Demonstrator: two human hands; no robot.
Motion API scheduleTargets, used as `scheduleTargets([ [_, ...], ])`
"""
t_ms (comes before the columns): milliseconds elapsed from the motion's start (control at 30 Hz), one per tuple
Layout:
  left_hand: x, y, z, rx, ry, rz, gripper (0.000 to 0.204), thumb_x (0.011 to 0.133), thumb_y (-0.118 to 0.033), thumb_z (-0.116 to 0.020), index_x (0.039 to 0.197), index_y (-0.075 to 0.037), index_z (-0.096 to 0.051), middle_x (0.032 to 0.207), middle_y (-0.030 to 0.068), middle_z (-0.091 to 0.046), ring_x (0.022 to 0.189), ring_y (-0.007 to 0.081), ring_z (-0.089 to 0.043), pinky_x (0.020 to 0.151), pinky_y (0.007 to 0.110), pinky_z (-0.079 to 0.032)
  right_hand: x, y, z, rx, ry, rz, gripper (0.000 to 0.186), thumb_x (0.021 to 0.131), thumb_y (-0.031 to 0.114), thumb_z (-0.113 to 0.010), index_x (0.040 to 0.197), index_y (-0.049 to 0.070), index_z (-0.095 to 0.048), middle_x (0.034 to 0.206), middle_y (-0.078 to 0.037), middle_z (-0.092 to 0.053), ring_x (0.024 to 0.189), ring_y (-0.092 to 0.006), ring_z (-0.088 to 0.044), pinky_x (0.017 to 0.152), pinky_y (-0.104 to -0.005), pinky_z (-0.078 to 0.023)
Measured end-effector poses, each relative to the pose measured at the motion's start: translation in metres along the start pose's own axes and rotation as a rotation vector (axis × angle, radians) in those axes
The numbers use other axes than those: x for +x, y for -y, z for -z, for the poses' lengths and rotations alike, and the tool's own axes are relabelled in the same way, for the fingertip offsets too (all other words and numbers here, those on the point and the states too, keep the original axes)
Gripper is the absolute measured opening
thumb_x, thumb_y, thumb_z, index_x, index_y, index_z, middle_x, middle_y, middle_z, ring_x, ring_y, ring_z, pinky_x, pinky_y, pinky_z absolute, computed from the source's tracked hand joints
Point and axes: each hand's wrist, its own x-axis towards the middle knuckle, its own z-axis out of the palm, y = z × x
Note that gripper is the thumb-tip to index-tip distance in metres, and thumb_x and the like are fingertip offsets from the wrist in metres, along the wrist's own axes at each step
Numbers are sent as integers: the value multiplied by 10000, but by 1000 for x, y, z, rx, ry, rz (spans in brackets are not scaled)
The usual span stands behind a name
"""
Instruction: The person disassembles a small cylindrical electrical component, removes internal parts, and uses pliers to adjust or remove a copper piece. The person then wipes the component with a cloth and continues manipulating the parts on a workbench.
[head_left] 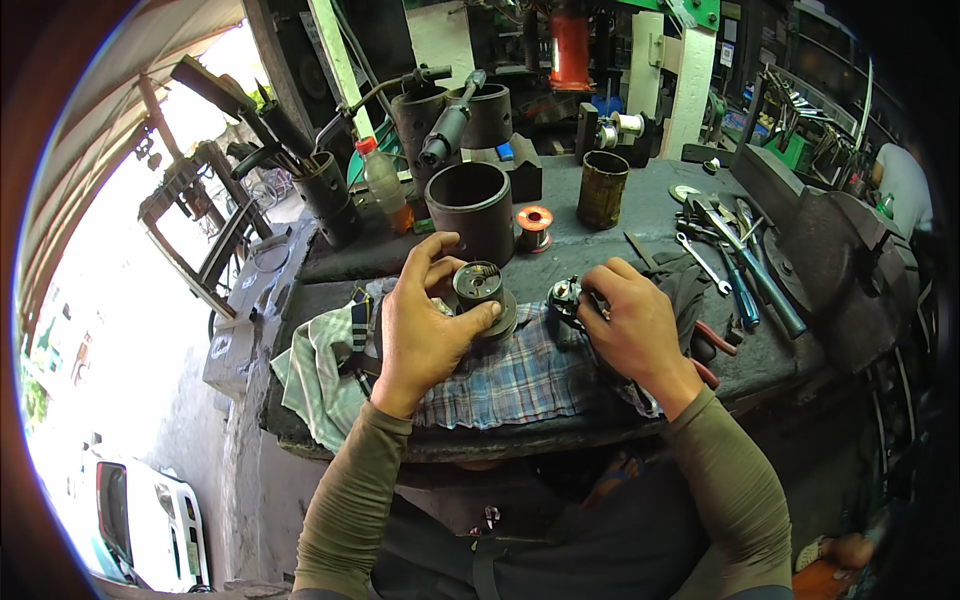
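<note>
My left hand [425,320] is closed around a round dark metal part [478,284] with a spring and small holes on its top face. The part stands upright above a wider flange, over a blue plaid cloth [520,375]. To its right, my right hand [635,315] has its fingers bent and pinched together at a dark metal piece [566,298] with a shiny top. My fingers partly hide that piece, and its kind does not show. A spool of wire [535,228] with an orange end stands just beyond my hands, beside a wide dark metal cylinder [470,205].
Wrenches [705,262], a blue-handled screwdriver [740,292] and red-handled pliers [716,340] lie at the right. A rusty can [603,190] stands farther back. A plastic bottle [383,185] and a tool-filled tube [328,198] stand at the left. A green cloth [325,375] hangs over the bench's front edge.
</note>
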Motion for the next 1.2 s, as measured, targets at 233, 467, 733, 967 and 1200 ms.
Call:
scheduleTargets([
  [233,23,-1,-29,-68,-35,-76,722,807,29,-881,1453,-30,-566,1199,85,-752,1107,161,-749,977,306,-604,25,-23,-6,-154,-170,2,163,895,169,-777,954,47,-685,972,-137,-671,895,-431,-677,799,-547,-526],
  [467,39,20,-52,-44,-2,-86,695,794,32,-884,1421,-52,-597,1181,77,-767,1098,155,-761,972,307,-620,22,-20,-9,-168,-136,-58,177,895,185,-779,980,50,-703,997,-145,-681,924,-431,-682,805,-539,-528],
  [733,12,2,2,-138,-48,-7,770,794,48,-898,1471,-39,-541,1228,117,-744,1158,189,-739,1017,349,-608,-3,-10,3,-131,-49,-22,147,884,151,-772,967,47,-711,968,-131,-673,864,-408,-666,770,-511,-513],
  [967,-14,18,76,-72,-145,101,774,799,53,-899,1475,-17,-529,1239,141,-739,1147,195,-735,1005,327,-597,1,22,-19,54,20,135,138,861,110,-779,966,58,-707,941,-125,-656,838,-399,-656,738,-497,-509],
  [1200,-30,15,73,-97,-66,142,817,768,34,-910,1491,-26,-535,1270,148,-719,1161,192,-726,1025,328,-591,12,41,-52,118,249,212,168,864,175,-791,960,67,-705,953,-110,-658,880,-389,-675,765,-521,-518],
])
